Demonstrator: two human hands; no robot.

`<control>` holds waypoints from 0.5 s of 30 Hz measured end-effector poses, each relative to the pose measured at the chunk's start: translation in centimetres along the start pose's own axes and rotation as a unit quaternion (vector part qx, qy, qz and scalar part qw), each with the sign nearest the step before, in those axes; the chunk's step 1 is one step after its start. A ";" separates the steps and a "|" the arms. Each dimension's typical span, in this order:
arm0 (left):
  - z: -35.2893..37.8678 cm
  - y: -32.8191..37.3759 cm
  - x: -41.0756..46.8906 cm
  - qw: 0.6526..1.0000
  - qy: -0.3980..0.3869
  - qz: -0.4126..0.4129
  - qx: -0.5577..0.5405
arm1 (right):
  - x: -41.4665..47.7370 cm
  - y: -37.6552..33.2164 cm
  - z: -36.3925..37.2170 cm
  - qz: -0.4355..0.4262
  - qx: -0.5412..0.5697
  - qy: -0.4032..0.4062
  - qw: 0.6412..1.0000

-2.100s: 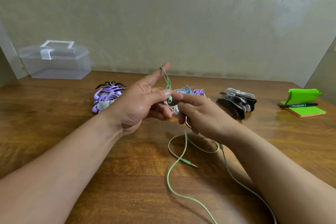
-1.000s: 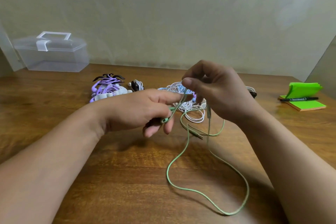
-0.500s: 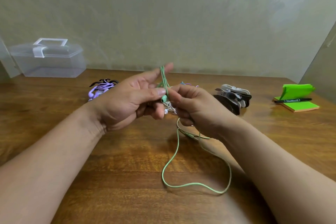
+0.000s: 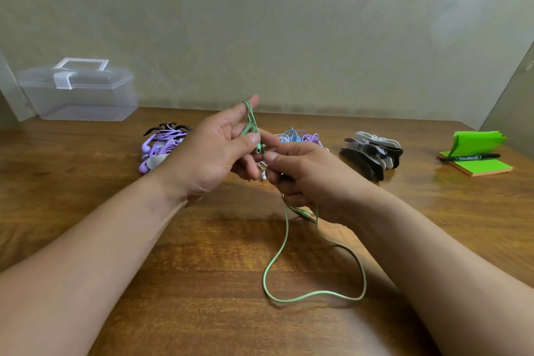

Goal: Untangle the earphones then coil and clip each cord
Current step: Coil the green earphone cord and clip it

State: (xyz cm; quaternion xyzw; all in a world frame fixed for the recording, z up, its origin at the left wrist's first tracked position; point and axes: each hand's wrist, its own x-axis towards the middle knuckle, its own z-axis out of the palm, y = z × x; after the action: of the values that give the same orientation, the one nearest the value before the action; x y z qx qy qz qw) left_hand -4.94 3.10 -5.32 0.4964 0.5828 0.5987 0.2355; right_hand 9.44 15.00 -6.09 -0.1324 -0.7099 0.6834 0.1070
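a person's left hand (image 4: 208, 156) holds the green earphone cord (image 4: 284, 243) above a wooden table (image 4: 202, 283). several turns are looped over the raised index fingertip, and the thumb pinches the strands and a green earbud (image 4: 260, 149) against the other fingers. the right hand (image 4: 312, 179), fingers curled, pinches the same cord just beside the left thumb. the slack drops below it, past the jack plug (image 4: 307, 214), into one loose loop lying on the table near the person.

behind the hands sits a tangle of white, blue and purple earphones (image 4: 297, 136). a purple bundle already clipped (image 4: 161, 147) lies to the left, and a pile of black and white clips (image 4: 372, 153) to the right.

the cord looks thin, light and limp, smooth enough to slide off a finger and likely to spring out of its coil once released. the safest hold appears to be across the gathered turns, where a pinch traps every strand. tugging at the earbud or plug joints would risk strain. a clip will probably need to close over that same pinched spot.
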 end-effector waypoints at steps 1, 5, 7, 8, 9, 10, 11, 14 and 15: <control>0.0 -0.1 0.1 1.000 0.010 0.004 0.010 | 0.0 0.0 0.0 0.001 0.001 0.004 1.000; 0.0 -0.5 -0.1 0.998 0.024 0.017 0.061 | -0.1 -0.2 0.3 -0.007 -0.030 0.026 0.999; 0.0 -0.7 -0.2 0.996 0.020 0.015 0.089 | -0.3 -0.1 0.2 -0.027 -0.126 0.053 0.990; 0.1 -0.8 -0.2 0.994 0.016 0.013 0.106 | -0.3 -0.2 0.1 -0.041 -0.205 0.071 0.975; 0.1 -0.8 -0.2 0.991 0.009 0.013 0.129 | -0.4 -0.2 0.1 -0.054 -0.285 0.087 0.953; 0.0 -0.8 -0.2 0.987 0.001 0.014 0.158 | -0.4 -0.2 0.1 -0.063 -0.347 0.102 0.930; -0.2 -0.9 -0.2 0.982 -0.006 0.016 0.188 | -0.3 -0.2 0.1 -0.070 -0.380 0.115 0.915; -1.1 -0.9 0.0 0.965 -0.024 0.000 0.262 | -0.5 -0.4 -0.1 -0.099 -0.362 0.155 0.914; -1.4 -0.9 -0.1 0.961 -0.037 -0.013 0.275 | -0.5 -0.6 -0.3 -0.114 -0.343 0.170 0.917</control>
State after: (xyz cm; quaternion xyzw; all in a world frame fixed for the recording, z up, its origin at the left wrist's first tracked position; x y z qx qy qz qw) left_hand -6.38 2.55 -5.95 0.5557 0.7223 0.3939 0.1193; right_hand 9.98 15.11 -5.49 -0.1935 -0.8819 0.3487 0.2517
